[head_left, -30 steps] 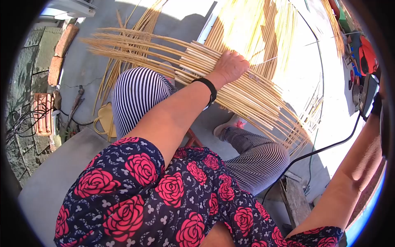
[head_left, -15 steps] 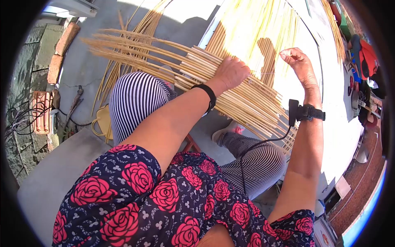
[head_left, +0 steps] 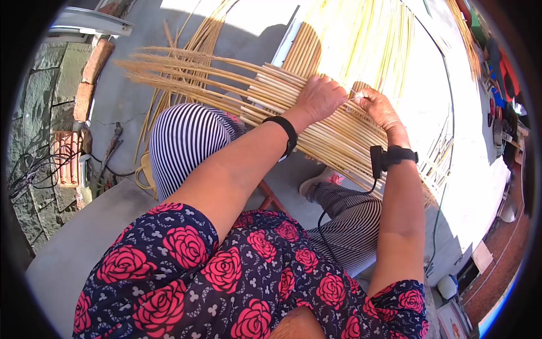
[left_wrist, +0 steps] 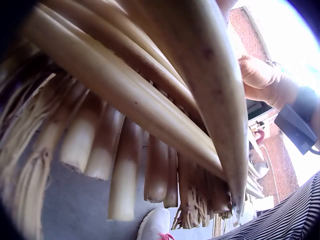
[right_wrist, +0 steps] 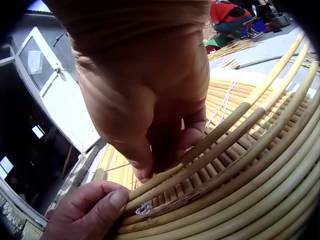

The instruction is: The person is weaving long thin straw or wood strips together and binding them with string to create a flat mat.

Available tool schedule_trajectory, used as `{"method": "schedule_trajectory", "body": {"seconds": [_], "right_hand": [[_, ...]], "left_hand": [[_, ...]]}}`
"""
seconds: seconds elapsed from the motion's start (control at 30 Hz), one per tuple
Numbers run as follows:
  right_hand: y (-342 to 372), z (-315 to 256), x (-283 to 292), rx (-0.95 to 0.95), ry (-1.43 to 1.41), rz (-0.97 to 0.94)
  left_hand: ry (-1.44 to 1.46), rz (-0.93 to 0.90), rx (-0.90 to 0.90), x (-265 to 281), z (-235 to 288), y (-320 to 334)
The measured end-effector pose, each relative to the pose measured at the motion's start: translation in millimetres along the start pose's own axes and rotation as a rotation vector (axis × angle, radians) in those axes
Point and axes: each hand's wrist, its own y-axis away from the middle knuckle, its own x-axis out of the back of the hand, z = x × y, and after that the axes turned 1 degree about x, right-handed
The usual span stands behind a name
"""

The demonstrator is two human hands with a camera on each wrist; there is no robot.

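Observation:
My left hand (head_left: 322,99) grips the edge of a mat of reeds (head_left: 344,144) lying across my knees; its thumb presses on the outer reeds in the right wrist view. Just right of it, my right hand (head_left: 379,108) pinches a thin white string (head_left: 354,96) between thumb and fingers, close over the mat. A small tangle of white string (right_wrist: 143,208) shows between the reeds by the left thumb. Cut reed ends (left_wrist: 122,180) hang below the mat in the left wrist view, where the right hand (left_wrist: 262,80) appears behind a thick reed.
Feathery reed tops (head_left: 147,65) stick out to the left, over a loose bundle on the floor. The mat extends forward into sunlight. A black cable (head_left: 327,212) runs from the right wrist. A person in red (right_wrist: 227,15) is in the background.
My right hand has come in from the far right, where the string was stretched taut, and now meets the left hand at the mat. The left hand keeps its grip.

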Motion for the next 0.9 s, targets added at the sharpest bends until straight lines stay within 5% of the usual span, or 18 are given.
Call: {"method": "schedule_trajectory", "body": {"seconds": [0.07, 0.2, 0.3, 0.43, 0.77, 0.9], "right_hand": [[0.9, -0.2, -5.4, 0.001, -0.083, 0.091], [-19.4, -0.8, 0.6, -0.075, -0.734, 0.303], [-20.5, -2.4, -2.6, -0.273, -0.834, 0.282], [-28.1, 5.5, -14.7, -0.273, -1.132, 0.250], [-35.9, 0.1, -31.3, -0.198, -1.369, 0.401], [-35.7, -4.6, -26.0, -0.207, -1.245, 0.375]], "left_hand": [[-0.007, -0.001, -0.001, -0.1, 0.3, 0.8], [0.003, 0.032, -0.009, 1.7, 0.4, 0.5], [0.002, 0.024, -0.005, 1.1, 0.9, 0.4], [0.007, 0.077, -0.037, 2.8, 2.5, -0.2], [-0.057, -0.004, -0.051, 5.6, 4.1, 0.3], [-0.048, 0.029, -0.085, 7.2, 7.3, 1.4]]}}
